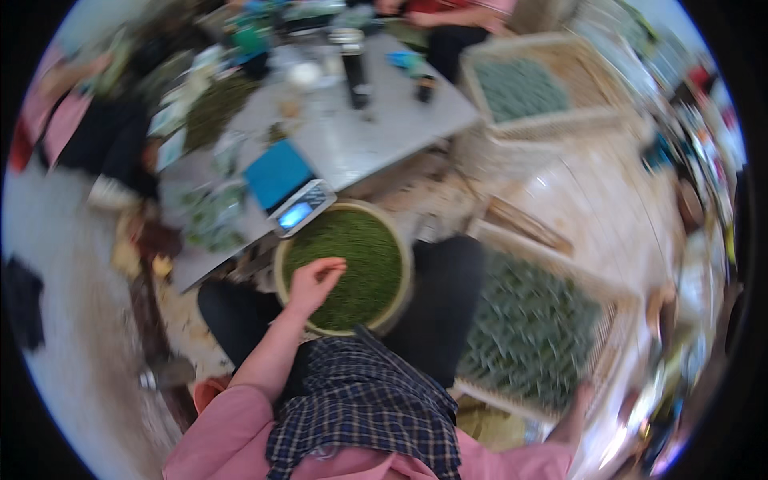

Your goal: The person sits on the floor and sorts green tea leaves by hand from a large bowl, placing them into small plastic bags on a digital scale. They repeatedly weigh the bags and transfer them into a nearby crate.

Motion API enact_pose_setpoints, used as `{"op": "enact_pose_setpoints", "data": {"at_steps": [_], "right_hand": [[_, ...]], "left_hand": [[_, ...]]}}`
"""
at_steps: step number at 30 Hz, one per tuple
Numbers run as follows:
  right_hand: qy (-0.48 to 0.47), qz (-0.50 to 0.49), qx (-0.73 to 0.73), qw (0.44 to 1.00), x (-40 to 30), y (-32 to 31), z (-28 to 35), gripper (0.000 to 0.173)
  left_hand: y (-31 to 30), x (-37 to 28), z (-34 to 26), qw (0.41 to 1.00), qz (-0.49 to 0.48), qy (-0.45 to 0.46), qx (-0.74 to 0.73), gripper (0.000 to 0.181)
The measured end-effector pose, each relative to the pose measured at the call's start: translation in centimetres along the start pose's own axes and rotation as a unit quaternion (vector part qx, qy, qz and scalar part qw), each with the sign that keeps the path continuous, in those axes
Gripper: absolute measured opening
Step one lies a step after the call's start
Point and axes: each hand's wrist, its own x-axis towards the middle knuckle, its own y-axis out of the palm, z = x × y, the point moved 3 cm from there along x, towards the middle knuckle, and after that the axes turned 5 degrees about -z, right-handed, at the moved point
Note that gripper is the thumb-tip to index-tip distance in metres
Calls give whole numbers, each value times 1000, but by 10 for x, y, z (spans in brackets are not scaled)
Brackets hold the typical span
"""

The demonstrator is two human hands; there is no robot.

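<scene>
My left hand is above a round basin filled with fine green dried leaves, which look like tea. Its thumb and fingertips meet in a pinch, with nothing visible between them. The basin sits between my knees, below a digital scale with a blue top and a lit display. To the right, my right hand is at the near right side of a pale crate holding many small grey-green packets. Blur hides its fingers and whether it holds one.
A grey table bears a dark bottle, a heap of dried leaves and clear packets. Behind it on the right stands another crate partly filled with packets. Co-workers sit at the left and far side.
</scene>
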Motion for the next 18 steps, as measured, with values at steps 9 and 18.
{"op": "enact_pose_setpoints", "data": {"at_steps": [9, 18], "right_hand": [[64, -221, 38, 973, -13, -85, 154, 43], [-200, -139, 439, 865, -29, -55, 389, 15]], "left_hand": [[-199, 62, -1, 839, -505, 124, 161, 23], [-438, 163, 62, 797, -449, 23, 402, 27]]}}
